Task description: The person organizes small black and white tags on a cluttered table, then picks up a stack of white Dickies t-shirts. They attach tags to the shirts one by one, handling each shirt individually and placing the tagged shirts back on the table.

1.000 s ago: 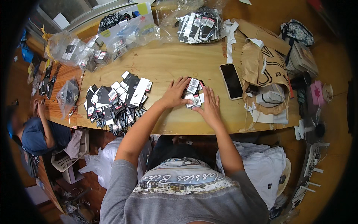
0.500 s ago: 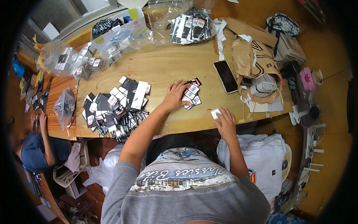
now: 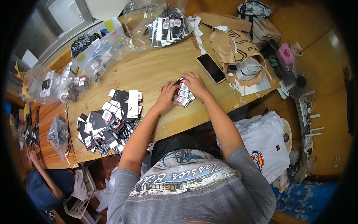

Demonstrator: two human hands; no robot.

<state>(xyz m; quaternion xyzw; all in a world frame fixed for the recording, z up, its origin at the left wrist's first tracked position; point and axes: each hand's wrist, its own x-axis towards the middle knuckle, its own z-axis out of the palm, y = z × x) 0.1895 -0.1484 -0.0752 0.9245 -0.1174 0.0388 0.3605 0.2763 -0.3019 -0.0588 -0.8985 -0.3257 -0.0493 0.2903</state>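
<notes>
A small fanned stack of hang tags (image 3: 184, 93), black with white barcode labels, lies on the wooden table in front of me. My left hand (image 3: 166, 98) grips its left side, thumb at the near edge and fingers at the far end. Bent over the stack's far right corner, my right hand (image 3: 194, 84) holds it from the other side, its fingertips on the tags. To the left of my left forearm spreads a loose pile of black and white hang tags (image 3: 100, 121) with dark cords.
A phone (image 3: 211, 68) and a brown paper bag (image 3: 238, 48) lie to the right. Along the back stand a bag of tags (image 3: 169, 30) and a white box (image 3: 106, 35). Another person's arm (image 3: 46, 171) rests at the far left. White shirts (image 3: 266, 142) are stacked below the table's right edge.
My right hand has moved left and away from me, from the table's near edge to the tag stack. The small white piece it held no longer shows. The whole view has shifted.
</notes>
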